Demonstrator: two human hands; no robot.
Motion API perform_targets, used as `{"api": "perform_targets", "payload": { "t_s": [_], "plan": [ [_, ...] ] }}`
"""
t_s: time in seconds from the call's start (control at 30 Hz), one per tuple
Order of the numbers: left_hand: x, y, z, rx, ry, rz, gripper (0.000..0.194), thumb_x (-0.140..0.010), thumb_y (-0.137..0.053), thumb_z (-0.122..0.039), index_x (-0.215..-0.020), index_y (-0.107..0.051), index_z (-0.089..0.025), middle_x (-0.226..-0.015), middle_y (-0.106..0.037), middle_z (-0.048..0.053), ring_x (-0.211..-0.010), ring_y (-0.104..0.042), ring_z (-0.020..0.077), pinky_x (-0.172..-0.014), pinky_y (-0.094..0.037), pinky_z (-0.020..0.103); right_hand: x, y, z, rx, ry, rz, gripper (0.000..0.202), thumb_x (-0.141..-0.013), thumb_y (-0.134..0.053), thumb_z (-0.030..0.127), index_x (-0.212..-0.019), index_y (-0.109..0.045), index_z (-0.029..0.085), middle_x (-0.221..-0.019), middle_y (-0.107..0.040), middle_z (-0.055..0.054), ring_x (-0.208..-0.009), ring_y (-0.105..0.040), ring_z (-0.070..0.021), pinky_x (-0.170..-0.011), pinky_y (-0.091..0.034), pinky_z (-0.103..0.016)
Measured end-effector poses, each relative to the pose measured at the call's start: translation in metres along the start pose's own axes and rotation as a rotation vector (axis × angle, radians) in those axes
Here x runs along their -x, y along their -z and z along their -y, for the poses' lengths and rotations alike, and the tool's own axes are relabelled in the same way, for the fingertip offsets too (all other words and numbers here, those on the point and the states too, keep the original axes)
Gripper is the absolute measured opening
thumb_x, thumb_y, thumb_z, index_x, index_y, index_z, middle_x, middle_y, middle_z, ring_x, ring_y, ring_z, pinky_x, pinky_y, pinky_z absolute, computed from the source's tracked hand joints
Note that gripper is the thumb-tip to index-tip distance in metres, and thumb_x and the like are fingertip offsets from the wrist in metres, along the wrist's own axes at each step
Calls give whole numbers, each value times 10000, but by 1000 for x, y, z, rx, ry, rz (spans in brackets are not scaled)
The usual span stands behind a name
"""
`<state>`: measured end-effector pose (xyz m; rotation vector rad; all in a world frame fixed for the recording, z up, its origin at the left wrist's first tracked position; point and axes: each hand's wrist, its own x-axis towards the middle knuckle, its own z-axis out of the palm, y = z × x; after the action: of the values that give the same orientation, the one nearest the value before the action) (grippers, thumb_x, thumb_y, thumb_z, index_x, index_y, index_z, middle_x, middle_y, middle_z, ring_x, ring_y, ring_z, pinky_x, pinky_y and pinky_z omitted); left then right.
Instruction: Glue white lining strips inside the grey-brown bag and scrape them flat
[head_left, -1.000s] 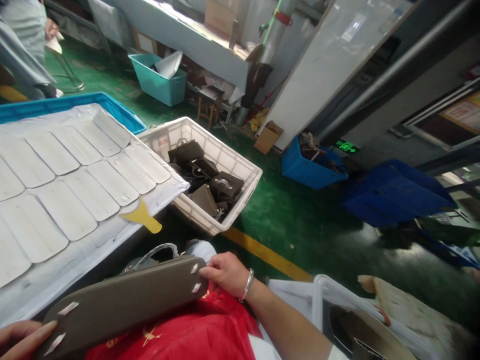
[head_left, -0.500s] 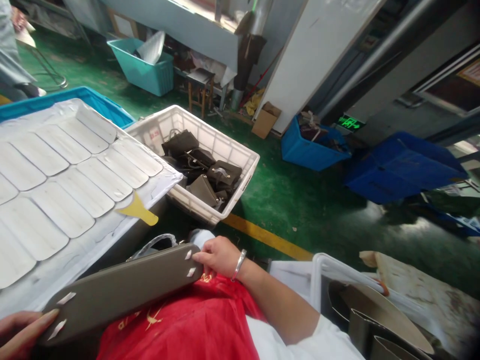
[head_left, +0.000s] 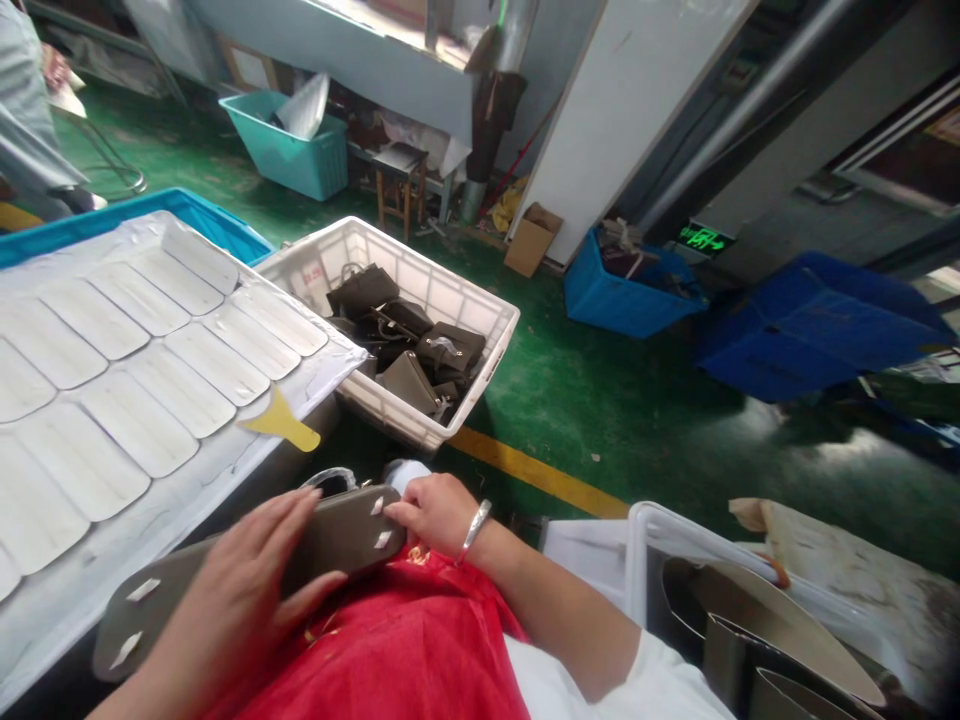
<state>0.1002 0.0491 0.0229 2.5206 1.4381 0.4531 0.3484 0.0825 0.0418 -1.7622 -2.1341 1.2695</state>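
white crate [head_left: 480, 375] ahead, worktable [head_left: 247, 455] close left, open green floor [head_left: 600, 410] right

The left hand [head_left: 240, 590] hides the middle of the grey panel [head_left: 337, 530]

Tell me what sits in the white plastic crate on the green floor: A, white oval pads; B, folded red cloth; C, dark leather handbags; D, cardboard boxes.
C: the white plastic crate on the green floor holds a heap of dark leather handbags.
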Motion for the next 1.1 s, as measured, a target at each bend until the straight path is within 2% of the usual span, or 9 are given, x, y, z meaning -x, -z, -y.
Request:
{"api": "perform_targets", "payload": {
  "t_s": [0.1, 0.2, 0.43, 0.6, 0.83, 1.1],
  "plan": [
    [-26, -32, -24, -16, -158, 46, 787, -694, -604, -610, -1298, -418, -141, -1240, -552, 160, -1109, -522, 318, -932, -418, 432, 0, 0, 0, -1, 15, -21, 308, -805, -570, 330, -559, -637, 159, -506, -575, 10, -506, -479, -83, -498, -277, -206],
    [-37, -45, -30, -12, -156, 77, 785, -659, -642, -600, -1253, -462, -120, -1183, -584, 177, -1067, -545, 329, -896, -428, 438, 0, 1, -1, 10, 19, -20, 304, -803, -569, 326, -558, -643, 161, -503, -575, 8, -515, -482, -89, -501, -277, -211],
    [-40, -39, -28, 45, -63, 162, 732, -624, -667, -586, -1172, -496, -132, -1141, -586, 165, -1026, -551, 318, -883, -427, 435, -4, 1, -2, -32, -15, 0, 302, -791, -568, 352, -569, -645, 162, -504, -572, 11, -494, -466, -80, -488, -280, -202],
    [-42, -37, -32, 53, -59, 158, 667, -652, -662, -512, -1171, -490, -130, -1138, -586, 156, -1035, -544, 311, -898, -412, 431, -5, 3, 0, 18, -8, 2, 305, -793, -569, 348, -558, -636, 165, -504, -578, 11, -505, -478, -81, -490, -275, -207],
    [-42, -36, -33, 29, -53, 171, 637, -667, -635, -528, -1150, -488, -141, -1122, -586, 142, -1014, -551, 298, -873, -420, 412, -8, 6, 1, -5, -16, 102, 389, -833, -529, 379, -526, -637, 167, -459, -575, 17, -491, -511, -76, -498, -308, -195],
    [-41, -37, -36, 17, -53, 168, 613, -689, -620, -516, -1150, -482, -137, -1133, -578, 144, -1025, -543, 290, -879, -412, 405, -6, 2, -2, 52, 16, 42, 367, -813, -535, 379, -533, -654, 174, -488, -589, 5, -489, -485, -84, -480, -277, -212]
  ]
}}
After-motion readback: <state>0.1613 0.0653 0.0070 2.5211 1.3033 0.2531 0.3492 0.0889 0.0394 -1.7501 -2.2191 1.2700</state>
